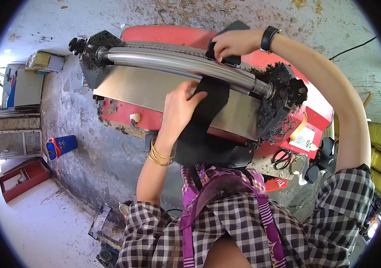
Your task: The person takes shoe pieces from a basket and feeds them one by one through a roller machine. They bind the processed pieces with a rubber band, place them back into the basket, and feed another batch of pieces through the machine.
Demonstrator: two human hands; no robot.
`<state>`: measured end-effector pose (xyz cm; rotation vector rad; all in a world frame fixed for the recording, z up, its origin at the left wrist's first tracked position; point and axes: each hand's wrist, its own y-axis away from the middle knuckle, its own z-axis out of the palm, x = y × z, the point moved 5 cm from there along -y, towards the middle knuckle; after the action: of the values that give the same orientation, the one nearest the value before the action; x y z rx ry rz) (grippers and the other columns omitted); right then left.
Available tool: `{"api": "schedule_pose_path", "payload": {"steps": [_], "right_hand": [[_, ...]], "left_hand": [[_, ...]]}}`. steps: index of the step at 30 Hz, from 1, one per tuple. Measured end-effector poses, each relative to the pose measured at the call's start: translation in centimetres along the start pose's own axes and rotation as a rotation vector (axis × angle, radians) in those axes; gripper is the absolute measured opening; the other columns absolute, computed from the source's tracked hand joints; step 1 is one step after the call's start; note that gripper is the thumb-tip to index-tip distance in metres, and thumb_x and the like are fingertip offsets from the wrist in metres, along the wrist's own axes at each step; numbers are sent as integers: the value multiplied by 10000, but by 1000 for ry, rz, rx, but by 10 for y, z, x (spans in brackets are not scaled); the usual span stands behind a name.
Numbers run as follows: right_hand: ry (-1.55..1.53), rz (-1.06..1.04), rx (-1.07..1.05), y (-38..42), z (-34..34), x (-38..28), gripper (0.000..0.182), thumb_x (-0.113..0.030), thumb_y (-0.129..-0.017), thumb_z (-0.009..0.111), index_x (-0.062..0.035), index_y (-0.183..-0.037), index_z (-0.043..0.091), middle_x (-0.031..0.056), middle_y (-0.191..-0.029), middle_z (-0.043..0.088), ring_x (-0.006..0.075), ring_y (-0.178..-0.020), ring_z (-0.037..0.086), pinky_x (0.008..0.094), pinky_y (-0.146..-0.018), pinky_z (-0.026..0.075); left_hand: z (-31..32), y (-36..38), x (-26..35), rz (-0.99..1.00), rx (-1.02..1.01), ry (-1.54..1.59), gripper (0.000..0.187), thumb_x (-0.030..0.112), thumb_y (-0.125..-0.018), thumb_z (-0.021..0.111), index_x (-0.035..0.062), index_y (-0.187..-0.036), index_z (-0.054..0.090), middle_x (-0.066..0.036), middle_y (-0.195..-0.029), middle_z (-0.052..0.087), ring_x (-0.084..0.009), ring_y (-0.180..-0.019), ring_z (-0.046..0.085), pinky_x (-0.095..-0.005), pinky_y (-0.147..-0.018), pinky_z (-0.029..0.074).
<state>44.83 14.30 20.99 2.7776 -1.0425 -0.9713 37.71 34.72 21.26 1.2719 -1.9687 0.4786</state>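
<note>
A long polished metal roller (163, 60) lies across a red machine, above a flat metal plate (143, 87). A black sheet (213, 98) runs down from the roller's front side over the plate. My left hand (178, 109), with gold bangles at the wrist, is closed at the left edge of this sheet, thumb lying on top; its fingertips are partly blurred. Behind the roller, my right hand (233, 43) has its fingers curled on a black piece (236, 27) at the roller's back. Whether both black parts are one sheet is hidden by the roller.
Dirty, black-caked brackets with knobs (297, 91) bound the roller's ends. To the right are scissors (282, 159) and a roll of tape (297, 164). A blue bin (62, 147) and a red tray (24, 178) stand on the left.
</note>
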Motion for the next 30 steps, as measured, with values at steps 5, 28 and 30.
{"api": "schedule_pose_path", "payload": {"steps": [5,28,30], "right_hand": [[-49,369,168,3,3,17,336,-305,-749,667,10,-829,580,147,-833,579,268,-766,563,382,-657,456],[207,-1,539,22,-60,70,186,-186,-766,615,-8,-811,586,131,-848,567,306,-828,549,379,-753,449],[124,138,176,-1,-22,21,150,-146,-816,537,-19,-837,615,120,-876,565,293,-887,546,369,-796,439]], "left_hand": [[-9,56,28,328,110,23,167,178,-824,620,28,-889,658,-111,-766,655,-246,-704,639,-353,-651,489],[-2,34,-9,6,-80,-13,358,190,-762,710,34,-1062,590,-195,-796,642,-335,-754,644,-384,-644,497],[1,9,-4,11,-10,-35,328,145,-754,716,31,-1045,618,-165,-872,663,-271,-742,650,-357,-643,496]]}}
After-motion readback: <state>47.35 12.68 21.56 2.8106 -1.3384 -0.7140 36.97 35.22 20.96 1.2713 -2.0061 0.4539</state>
